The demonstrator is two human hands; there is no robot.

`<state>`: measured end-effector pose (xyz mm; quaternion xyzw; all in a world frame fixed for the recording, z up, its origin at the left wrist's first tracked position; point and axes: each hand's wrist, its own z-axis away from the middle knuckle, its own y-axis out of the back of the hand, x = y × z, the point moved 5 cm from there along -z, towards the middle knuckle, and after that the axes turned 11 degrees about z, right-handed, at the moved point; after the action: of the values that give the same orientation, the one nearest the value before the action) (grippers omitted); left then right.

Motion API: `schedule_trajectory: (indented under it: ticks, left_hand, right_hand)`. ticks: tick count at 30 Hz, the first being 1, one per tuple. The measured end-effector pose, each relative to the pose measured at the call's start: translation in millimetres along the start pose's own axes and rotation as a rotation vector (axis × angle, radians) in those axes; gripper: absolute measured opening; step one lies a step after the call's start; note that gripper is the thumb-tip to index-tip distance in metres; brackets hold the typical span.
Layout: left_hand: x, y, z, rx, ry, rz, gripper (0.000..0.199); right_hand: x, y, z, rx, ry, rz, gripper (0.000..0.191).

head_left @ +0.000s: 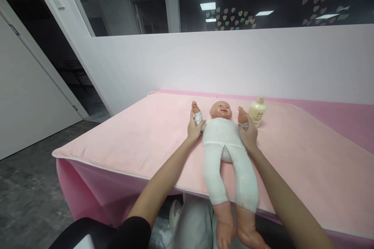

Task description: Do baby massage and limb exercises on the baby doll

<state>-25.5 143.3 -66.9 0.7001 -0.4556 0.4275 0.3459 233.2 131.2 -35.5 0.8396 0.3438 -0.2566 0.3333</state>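
A baby doll (223,134) with a white cloth body lies on its back on the pink blanket (128,132), head toward the wall, its lower legs and feet past the front edge. My left hand (194,127) is closed round the doll's arm on the left side of the view, near the wrist. On the other side my right hand (249,132) grips the doll's other arm just below its hand. Both doll arms are bent upward beside the head. A pale yellow pump bottle (257,113) stands right behind my right hand, its lower part partly hidden.
Behind the table rises a white wall (233,62) with a dark window above it. Pink cloth (93,190) hangs over the front left edge. My legs are below the front edge, and a white door (32,97) is at far left.
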Motion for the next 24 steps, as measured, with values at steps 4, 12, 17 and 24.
schedule_trajectory:
  ticks: [4, 12, 17, 24]
  left_hand:
    - [16.5, -1.5, 5.8, -0.068, -0.1, -0.151, 0.084]
    - [35.8, -21.0, 18.9, -0.341, -0.284, -0.636, 0.054]
    - [36.1, -21.4, 18.3, -0.342, -0.278, -0.656, 0.055]
    - [33.1, -16.2, 16.0, -0.278, -0.223, -0.538, 0.06]
  right_hand:
    - [4.8, -11.2, -2.8, -0.181, 0.089, 0.143, 0.065]
    - [11.9, -20.1, -5.1, -0.263, 0.137, 0.166, 0.061]
    - [9.7, -18.4, -4.1, -0.26, 0.108, 0.163, 0.058]
    - [8.0, -14.5, -3.6, -0.25, 0.087, 0.141, 0.061]
